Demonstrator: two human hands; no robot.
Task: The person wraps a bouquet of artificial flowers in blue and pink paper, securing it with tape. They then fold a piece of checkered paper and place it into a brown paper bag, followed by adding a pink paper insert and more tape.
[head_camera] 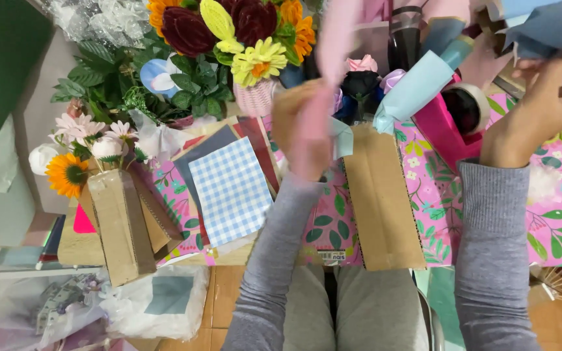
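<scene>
Gripping a pink paper strip point(323, 97) in our left hand point(300, 130) above the cardboard piece point(382, 201), we reach our right hand point(541, 110) into blue paper sheets point(548, 26), wrapping seemingly barely begun, its grasp unclear.

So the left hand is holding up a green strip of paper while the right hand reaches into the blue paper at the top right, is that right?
Not quite. In the head view the strip of paper in the left hand is pink, not green. The right hand does reach into the blue paper at top right.
</scene>
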